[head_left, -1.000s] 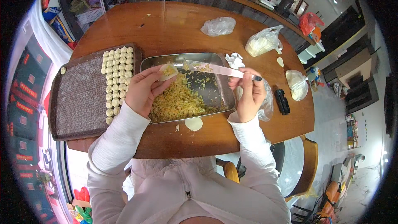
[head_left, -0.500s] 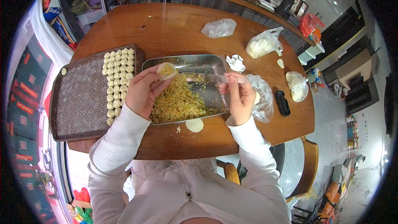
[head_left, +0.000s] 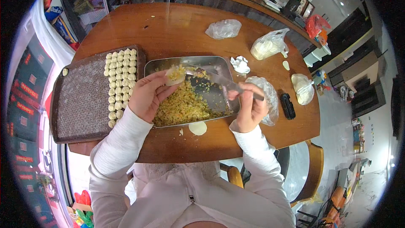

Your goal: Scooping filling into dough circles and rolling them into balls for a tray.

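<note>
- A wooden table [head_left: 185,148] spans the middle of the frame.
- The brown tray [head_left: 82,97], left of centre, holds packed rows of wrapped dumplings [head_left: 120,76] along its right side; a single one lies near its upper-left corner.
- The rectangular metal pan [head_left: 227,74], at centre, holds chopped yellow-green filling [head_left: 181,107], heaped lower left, with scraps scattered rightward.
- A knotted plastic bag [head_left: 269,47], upper right, contains something pale; a smaller bag [head_left: 302,89] below it does too.
- The left hand [head_left: 147,96], over the pan's left side, pinches a dough wrapper [head_left: 174,82] bearing filling between thumb and fingers.
- The right hand [head_left: 252,109], by the pan's right edge, grips a flat spatula [head_left: 228,83], motion-blurred, its blade pointing toward the wrapper.
- A round dough sheet [head_left: 197,128] lies just below the pan.
</note>
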Demonstrator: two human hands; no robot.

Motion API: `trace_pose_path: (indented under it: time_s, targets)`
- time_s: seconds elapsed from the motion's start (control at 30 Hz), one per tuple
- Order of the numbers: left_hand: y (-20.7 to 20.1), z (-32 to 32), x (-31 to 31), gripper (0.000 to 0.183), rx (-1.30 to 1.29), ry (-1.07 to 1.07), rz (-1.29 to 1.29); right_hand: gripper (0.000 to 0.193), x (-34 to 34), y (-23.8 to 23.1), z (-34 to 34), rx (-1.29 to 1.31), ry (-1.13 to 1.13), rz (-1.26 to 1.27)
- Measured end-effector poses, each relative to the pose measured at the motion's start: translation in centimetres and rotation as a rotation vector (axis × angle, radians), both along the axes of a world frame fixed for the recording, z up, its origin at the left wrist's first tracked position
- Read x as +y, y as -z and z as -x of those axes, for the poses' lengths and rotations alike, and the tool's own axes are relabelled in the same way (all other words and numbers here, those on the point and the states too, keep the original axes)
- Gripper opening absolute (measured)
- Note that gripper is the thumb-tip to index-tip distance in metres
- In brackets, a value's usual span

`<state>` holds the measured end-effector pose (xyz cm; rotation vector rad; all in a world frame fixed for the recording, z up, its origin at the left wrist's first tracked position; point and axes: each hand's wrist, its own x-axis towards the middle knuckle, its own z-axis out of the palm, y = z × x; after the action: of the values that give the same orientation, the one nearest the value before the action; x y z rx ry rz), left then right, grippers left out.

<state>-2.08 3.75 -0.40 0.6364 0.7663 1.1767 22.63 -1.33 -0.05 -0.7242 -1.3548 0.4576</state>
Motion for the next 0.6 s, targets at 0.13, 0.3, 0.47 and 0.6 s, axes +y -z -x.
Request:
trace_pose_path:
  time_s: [0.13,0.3,0.47,0.6]
  targets:
    - [-0.1,-0.1,0.1,0.031,0.0,0.014,0.009,0.016,-0.3,-0.2,-0.5,-0.423,0.091,-0.192]
    - [-0.2,0.2,0.0,0.029,-0.06,0.032,-0.011,0.023,-0.6,-1.2,-0.2,-0.661,0.044,-0.333]
    - [0.2,0.4,0.1,0.029,-0.047,0.012,-0.02,0.022,-0.8,-1.5,-0.2,-0.722,-0.015,-0.367]
    - [-0.5,-0.1,-0.2,0.029,-0.022,-0.016,-0.011,0.032,-0.7,-1.5,-0.4,-0.825,-0.012,-0.465]
